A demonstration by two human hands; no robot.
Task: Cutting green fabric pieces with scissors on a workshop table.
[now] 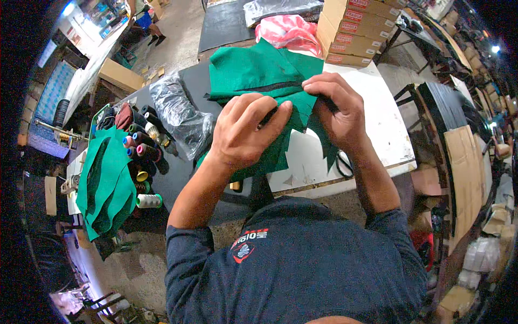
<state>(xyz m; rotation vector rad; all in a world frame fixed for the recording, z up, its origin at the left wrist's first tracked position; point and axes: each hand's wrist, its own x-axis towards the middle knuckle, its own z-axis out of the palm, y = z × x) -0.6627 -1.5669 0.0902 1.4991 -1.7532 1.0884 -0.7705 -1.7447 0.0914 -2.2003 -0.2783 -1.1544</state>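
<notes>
The left hand [245, 129] and right hand [342, 110] pinch green cloth [245, 67] — it spreads under and past them, partly hidden, with one black strip [275, 88] across. Below the right hand is one dark loop handle [342, 166]. Left of the grip are a clear plastic bag [175, 110], many thread spools [145, 151] — too crowded to count — and green pieces [118, 189]. Farther off, brown boxes [330, 38] wear red labels [352, 27] with writing.
</notes>
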